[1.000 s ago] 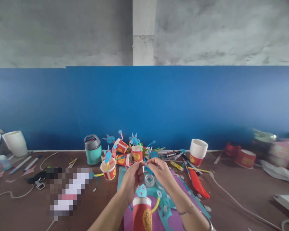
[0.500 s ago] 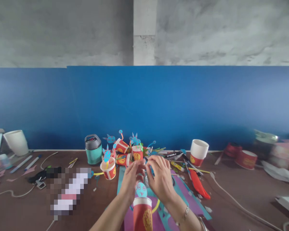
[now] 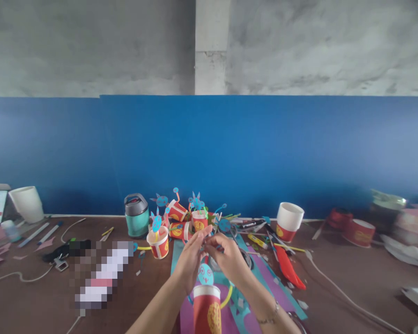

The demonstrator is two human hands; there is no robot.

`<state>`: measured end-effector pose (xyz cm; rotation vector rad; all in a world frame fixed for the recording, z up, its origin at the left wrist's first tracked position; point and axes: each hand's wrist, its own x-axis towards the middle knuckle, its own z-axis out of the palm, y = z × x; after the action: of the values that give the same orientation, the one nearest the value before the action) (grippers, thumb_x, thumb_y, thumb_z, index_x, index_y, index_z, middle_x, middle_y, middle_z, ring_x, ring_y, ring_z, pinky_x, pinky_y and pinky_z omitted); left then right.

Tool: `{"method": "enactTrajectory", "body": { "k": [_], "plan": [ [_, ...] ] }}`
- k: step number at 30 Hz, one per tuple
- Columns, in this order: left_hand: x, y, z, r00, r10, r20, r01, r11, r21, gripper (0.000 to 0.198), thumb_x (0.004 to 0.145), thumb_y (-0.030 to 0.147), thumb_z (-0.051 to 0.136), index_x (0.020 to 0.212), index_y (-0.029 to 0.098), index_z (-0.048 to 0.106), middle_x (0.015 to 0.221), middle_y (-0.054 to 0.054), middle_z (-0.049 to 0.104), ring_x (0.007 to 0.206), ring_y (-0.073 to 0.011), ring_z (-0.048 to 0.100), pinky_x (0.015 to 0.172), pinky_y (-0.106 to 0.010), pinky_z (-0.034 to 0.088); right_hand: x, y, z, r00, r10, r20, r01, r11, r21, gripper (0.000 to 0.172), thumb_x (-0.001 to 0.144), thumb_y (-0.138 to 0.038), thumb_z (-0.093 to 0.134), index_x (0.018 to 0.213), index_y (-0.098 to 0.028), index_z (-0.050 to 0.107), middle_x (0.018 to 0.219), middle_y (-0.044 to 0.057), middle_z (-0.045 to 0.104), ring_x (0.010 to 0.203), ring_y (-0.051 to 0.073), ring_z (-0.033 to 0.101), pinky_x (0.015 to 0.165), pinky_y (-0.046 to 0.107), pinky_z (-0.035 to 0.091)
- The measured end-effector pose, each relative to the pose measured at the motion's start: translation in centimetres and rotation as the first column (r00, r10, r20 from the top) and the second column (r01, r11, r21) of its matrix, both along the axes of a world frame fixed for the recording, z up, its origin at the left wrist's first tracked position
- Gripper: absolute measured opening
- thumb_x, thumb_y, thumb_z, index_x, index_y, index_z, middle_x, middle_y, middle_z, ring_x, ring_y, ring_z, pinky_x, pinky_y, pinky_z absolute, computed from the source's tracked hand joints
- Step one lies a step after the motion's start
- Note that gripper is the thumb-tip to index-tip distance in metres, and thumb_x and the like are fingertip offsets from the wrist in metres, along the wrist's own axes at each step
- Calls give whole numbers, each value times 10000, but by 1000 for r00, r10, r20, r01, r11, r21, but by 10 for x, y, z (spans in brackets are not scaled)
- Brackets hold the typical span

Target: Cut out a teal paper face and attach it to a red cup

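My left hand [image 3: 191,259] and my right hand [image 3: 227,257] meet fingertip to fingertip above the table, pinched on a small piece I cannot make out. Just below them stands a red paper cup [image 3: 206,308] with a yellow emblem, a blue paper face [image 3: 205,274] stuck up from its rim and a yellow strip at its side. The cup rests on purple and teal paper sheets [image 3: 264,278]. A roll of clear tape [image 3: 245,259] lies partly hidden behind my right hand.
Several decorated red cups [image 3: 181,220] cluster at the back beside a teal lidded pot [image 3: 136,215]. A white and red cup [image 3: 289,221], red scissors [image 3: 287,268], pens, a white cable [image 3: 334,287] and paper scraps lie about. A blue wall panel backs the table.
My hands were apart, pulling something between them, then dropped closer together. Now their fingertips meet in a pinch above the cup. The view has shifted slightly.
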<state>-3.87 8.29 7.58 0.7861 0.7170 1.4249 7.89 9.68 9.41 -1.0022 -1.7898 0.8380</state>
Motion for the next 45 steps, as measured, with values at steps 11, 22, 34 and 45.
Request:
{"method": "enactTrajectory", "body": {
  "k": [11, 22, 34, 45],
  "plan": [
    [9, 0, -1, 985, -49, 164, 53, 998, -19, 409, 636, 414, 758, 940, 143, 721, 985, -105, 710, 1065, -266, 557, 930, -330, 372, -1, -6, -2, 971, -161, 175, 119, 966, 229, 178, 775, -119, 496, 657, -171, 619, 750, 47, 627, 746, 181, 581, 681, 258, 423],
    [15, -7, 0, 976, 25, 217, 11, 987, -162, 236, 745, 312, 668, 932, 178, 723, 1055, -75, 691, 1095, -220, 561, 970, -293, 385, -7, -15, -5, 836, -404, 373, 269, 892, 363, 165, 817, -179, 511, 729, -197, 650, 787, 43, 666, 772, 209, 592, 706, 297, 326],
    [15, -11, 8, 977, 8, 213, 34, 980, -195, 196, 780, 307, 631, 903, 195, 735, 992, -55, 715, 1066, -212, 576, 980, -296, 371, -7, -20, -4, 791, -450, 415, 264, 863, 431, 210, 877, -204, 456, 763, -195, 633, 824, 56, 687, 778, 219, 603, 708, 322, 311],
    [12, -7, 2, 963, -80, 255, 104, 992, -78, 251, 745, 334, 660, 932, 178, 721, 999, -74, 704, 1130, -241, 530, 996, -318, 348, -3, -14, -5, 780, -496, 381, 302, 833, 464, 163, 865, -270, 487, 853, -196, 632, 897, 88, 671, 845, 250, 595, 736, 340, 343]
  ]
}}
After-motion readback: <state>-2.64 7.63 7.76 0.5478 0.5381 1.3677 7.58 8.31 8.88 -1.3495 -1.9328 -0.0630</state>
